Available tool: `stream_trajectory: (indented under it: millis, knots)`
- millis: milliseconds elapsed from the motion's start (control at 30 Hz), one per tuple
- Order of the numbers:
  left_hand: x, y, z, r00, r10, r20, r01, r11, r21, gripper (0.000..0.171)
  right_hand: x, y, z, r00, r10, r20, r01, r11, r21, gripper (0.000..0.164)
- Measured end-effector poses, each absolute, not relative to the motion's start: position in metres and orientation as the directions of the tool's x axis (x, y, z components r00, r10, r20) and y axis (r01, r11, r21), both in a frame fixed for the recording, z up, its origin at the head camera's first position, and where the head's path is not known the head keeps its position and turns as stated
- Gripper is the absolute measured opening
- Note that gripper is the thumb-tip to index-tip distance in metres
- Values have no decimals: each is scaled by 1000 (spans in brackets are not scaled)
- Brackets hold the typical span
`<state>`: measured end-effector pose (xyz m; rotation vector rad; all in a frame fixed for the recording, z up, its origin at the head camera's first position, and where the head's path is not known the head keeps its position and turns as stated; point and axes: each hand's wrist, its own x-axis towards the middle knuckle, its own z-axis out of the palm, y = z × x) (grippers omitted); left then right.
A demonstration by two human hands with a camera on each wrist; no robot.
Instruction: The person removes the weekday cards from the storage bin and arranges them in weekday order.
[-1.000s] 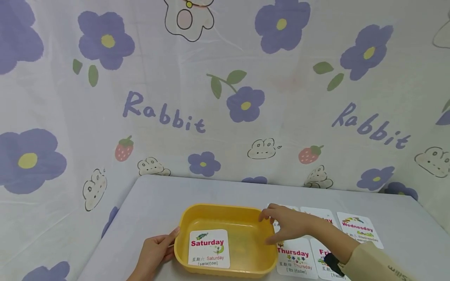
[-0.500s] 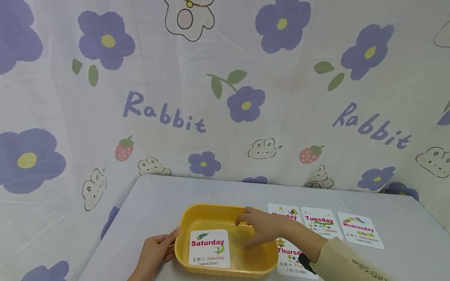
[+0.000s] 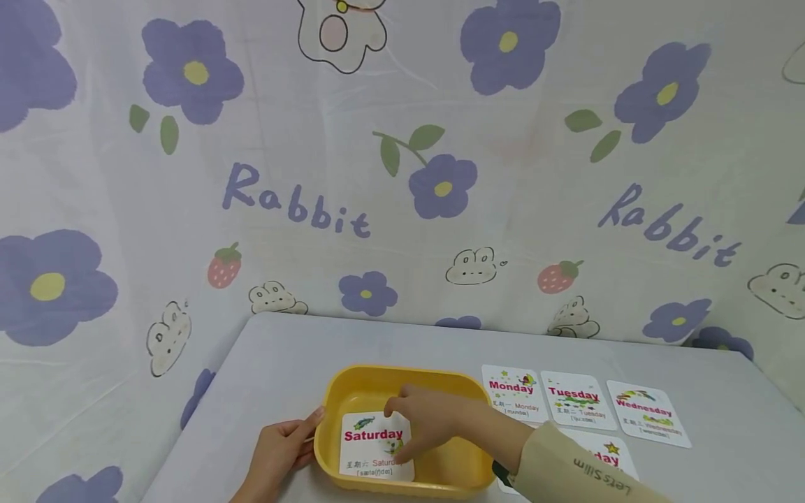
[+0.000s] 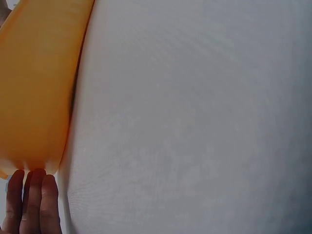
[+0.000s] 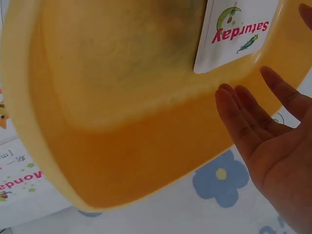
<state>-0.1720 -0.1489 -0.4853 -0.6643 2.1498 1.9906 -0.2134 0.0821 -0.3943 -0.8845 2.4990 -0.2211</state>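
The Saturday card (image 3: 367, 447) lies face up in the left part of the yellow plastic basin (image 3: 462, 464). My right hand (image 3: 434, 416) is over the basin, thumb and fingers spread above the card's right side. In the right wrist view the fingers (image 5: 234, 114) are apart from the Saturday card and hold nothing. At the basin's left end is my left hand (image 3: 277, 450), its thumb at the rim. Straight fingertips (image 4: 48, 187) touch the basin's outer wall in the left wrist view.
Right of the basin lie the Monday card (image 3: 512, 395), Tuesday card (image 3: 575, 398) and Wednesday card (image 3: 648, 412). Nearer cards (image 3: 606, 450) are partly covered by the right sleeve (image 3: 572, 468). A flowered cloth (image 3: 402, 279) hangs behind the white table (image 3: 283, 363).
My right hand has moved left, from the basin's right rim across its inside to the Saturday card. The left hand has stayed at the left rim.
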Motion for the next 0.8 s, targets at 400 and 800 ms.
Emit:
stream_trajectory:
  millis: [400,800]
  knots:
    - [-172,-149,-488,-896,-219,-386,-397,10,918,77,-205,49,-414,-681,-605,-412,-634,769,-81,72]
    - [-171,-149,-485,-902,-208,-379,-393,32,919,75,-207,34,-433,-689,-593,-417,-672,738,61,89]
